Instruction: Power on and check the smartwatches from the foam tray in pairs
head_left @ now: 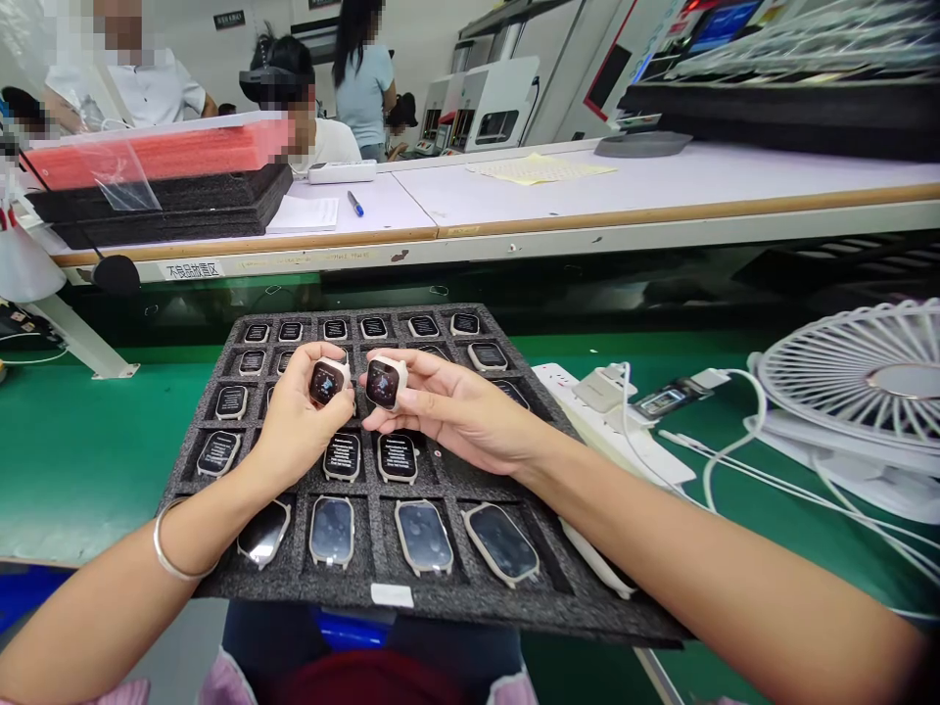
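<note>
My left hand (305, 421) is closed around a smartwatch case (327, 382), its dark lit screen facing me. Close beside it, my right hand (455, 406) grips a second smartwatch case (384, 382) between thumb and fingers, also with its screen lit. Both hands are above a black foam tray (367, 586), whose compartments hold several more strapless watch cases. One watch with white text on its screen (398, 456) lies just below my right hand. Nearest me is a row with blank, shiny screens, such as this watch (332, 530). My hands and forearms hide some compartments.
Right of the tray are a white power strip (587, 416) with plugs and cables and a white fan (867, 392). Behind runs a raised shelf (441, 215) bearing foam stacks (212, 211) and a blue pen (355, 204). Several people are in the background.
</note>
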{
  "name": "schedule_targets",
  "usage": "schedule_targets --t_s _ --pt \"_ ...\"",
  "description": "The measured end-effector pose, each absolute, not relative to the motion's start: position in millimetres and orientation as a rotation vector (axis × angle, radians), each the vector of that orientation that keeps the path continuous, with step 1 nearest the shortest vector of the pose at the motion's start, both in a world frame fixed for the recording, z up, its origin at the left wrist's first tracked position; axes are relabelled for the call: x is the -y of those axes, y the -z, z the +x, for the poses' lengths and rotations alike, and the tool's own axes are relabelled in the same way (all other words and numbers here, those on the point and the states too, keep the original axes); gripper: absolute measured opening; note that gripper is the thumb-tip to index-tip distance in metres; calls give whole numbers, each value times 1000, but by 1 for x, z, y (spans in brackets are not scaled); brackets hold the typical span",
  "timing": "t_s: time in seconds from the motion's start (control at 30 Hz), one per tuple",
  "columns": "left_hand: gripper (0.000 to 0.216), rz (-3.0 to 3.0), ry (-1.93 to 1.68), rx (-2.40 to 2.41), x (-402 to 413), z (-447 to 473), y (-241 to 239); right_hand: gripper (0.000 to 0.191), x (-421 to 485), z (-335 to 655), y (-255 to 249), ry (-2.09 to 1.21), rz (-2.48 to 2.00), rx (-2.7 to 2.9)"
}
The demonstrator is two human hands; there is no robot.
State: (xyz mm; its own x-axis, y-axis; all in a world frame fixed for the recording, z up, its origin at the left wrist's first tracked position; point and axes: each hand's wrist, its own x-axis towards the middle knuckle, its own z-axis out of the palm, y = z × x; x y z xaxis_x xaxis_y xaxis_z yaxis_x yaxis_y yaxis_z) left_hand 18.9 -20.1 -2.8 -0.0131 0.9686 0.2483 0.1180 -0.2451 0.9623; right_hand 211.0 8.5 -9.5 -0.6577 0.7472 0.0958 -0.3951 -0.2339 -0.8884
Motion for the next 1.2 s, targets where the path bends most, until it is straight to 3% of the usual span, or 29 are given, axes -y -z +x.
schedule_targets --t_s 1.2 --pt "32 1639 -1297 -1173 23 20 3 47 -6 210 8 -1927 -434 1368"
